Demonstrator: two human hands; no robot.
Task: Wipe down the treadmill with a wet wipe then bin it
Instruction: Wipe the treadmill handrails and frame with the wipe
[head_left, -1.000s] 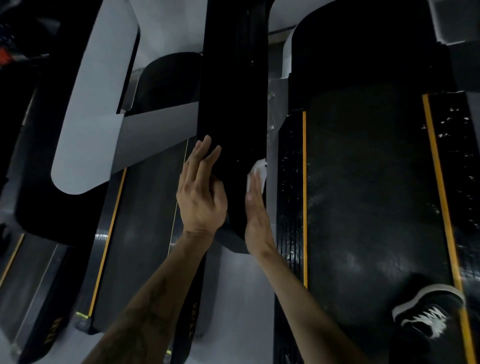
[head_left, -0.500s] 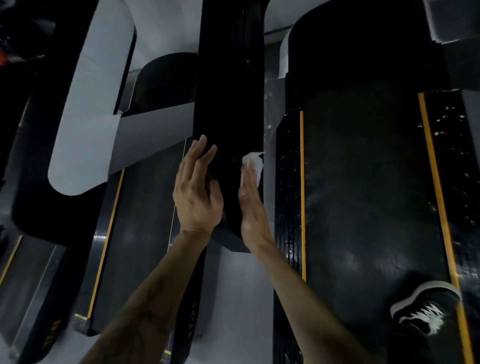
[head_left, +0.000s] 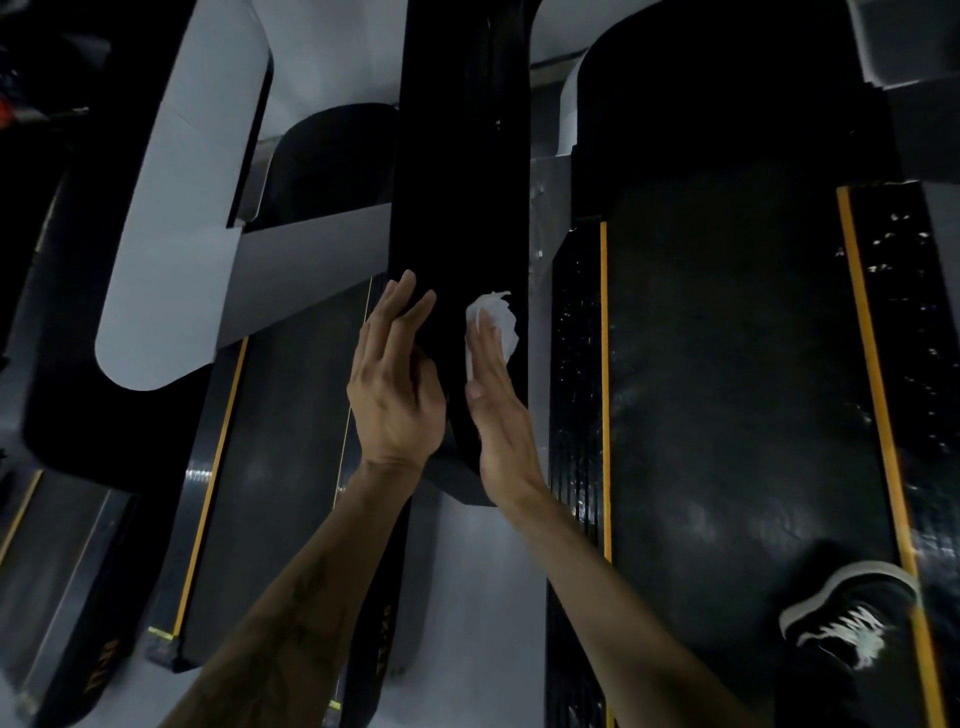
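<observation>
Wet wipe (head_left: 496, 325) partly covered by right hand (head_left: 498, 415) fingers; black shoe (head_left: 847, 618) lower portion lost in shadow; treadmill handrail (head_left: 462, 156) cut off at top edge

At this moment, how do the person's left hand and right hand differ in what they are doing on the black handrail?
The right hand presses a crumpled white wet wipe under straight fingers against the black treadmill handrail; the left hand has no wipe. The left hand lies on the handrail's left edge, while the right hand is on its right side. Both hands are flat, fingers extended forward, touching the same handrail.
</observation>
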